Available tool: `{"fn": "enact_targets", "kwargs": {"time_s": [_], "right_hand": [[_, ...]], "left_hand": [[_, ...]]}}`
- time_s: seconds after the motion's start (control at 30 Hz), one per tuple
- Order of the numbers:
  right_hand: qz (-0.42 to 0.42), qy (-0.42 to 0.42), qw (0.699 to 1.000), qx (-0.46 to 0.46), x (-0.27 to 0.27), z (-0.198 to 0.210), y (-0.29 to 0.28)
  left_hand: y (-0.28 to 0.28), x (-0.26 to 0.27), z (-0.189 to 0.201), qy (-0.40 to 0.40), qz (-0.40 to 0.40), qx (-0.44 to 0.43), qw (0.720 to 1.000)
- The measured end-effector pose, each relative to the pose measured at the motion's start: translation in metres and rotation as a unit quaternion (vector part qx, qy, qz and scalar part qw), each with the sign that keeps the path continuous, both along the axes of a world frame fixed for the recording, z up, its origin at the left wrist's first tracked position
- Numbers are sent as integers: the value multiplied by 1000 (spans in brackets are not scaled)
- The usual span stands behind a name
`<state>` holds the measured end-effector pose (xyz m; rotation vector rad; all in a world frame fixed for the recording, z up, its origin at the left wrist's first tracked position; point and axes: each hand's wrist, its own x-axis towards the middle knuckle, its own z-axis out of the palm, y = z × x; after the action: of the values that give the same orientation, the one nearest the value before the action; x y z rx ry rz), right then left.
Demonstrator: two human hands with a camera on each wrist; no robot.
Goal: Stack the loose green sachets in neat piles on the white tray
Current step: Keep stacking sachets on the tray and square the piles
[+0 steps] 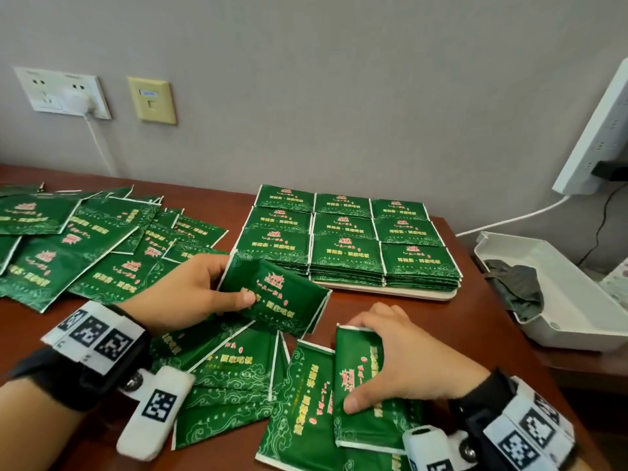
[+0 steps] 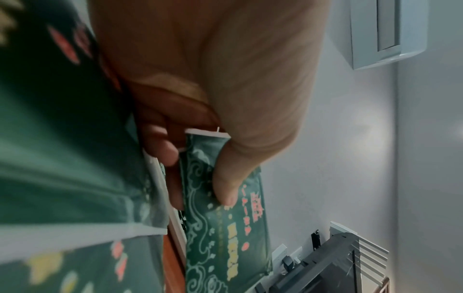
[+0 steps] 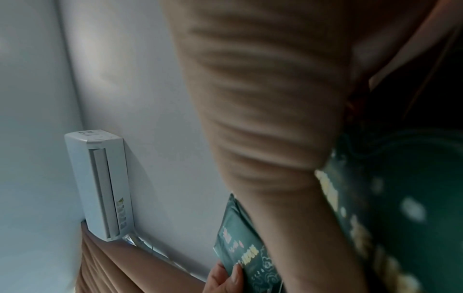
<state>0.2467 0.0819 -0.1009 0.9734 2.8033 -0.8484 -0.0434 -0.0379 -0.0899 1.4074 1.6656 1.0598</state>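
Note:
My left hand (image 1: 217, 290) holds a small bundle of green sachets (image 1: 278, 297) above the table, thumb on top and fingers underneath; the left wrist view shows the thumb (image 2: 228, 190) pressed on that bundle (image 2: 225, 237). My right hand (image 1: 377, 362) grips another green sachet (image 1: 360, 382) by its edges among loose sachets (image 1: 234, 372) near the front edge. The white tray (image 1: 407, 294) at the back middle carries neat piles of sachets (image 1: 346, 246) in three rows. A big heap of loose sachets (image 1: 78, 246) covers the left of the table.
A white open case (image 1: 577, 311) with dark cloth inside stands at the right, beyond the table edge. A white power strip (image 1: 598, 130) leans on the wall with its cable running down. Wall sockets with a plugged charger (image 1: 64, 93) sit at the back left.

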Motion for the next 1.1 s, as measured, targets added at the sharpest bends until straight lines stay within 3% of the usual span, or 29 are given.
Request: {"fn": "enact_targets", "kwargs": {"time_s": [0.1, 0.2, 0.37, 0.5, 0.63, 0.8, 0.93, 1.1], "right_hand": [[-21, 41, 999, -24, 4, 1, -1], [-61, 147, 982, -104, 11, 4, 1], [-191, 351, 898, -184, 13, 20, 15], [-276, 488, 816, -139, -3, 36, 54], [-307, 521, 790, -101, -32, 56, 98], [-297, 466, 819, -157, -58, 62, 132], [-289, 428, 842, -154, -70, 55, 137], [-281, 421, 855, -110, -73, 54, 148]], "left_hand": [[-1, 2, 1, -14, 4, 2, 1000], [0, 7, 5, -41, 29, 30, 998], [26, 13, 34, -114, 68, 87, 987], [70, 5, 62, -138, 141, 139, 970], [95, -20, 70, -101, 148, 129, 975], [100, -45, 62, -76, 135, 53, 986], [85, -65, 68, -1, 78, -32, 996], [93, -78, 69, -16, 82, 1, 997]]}}
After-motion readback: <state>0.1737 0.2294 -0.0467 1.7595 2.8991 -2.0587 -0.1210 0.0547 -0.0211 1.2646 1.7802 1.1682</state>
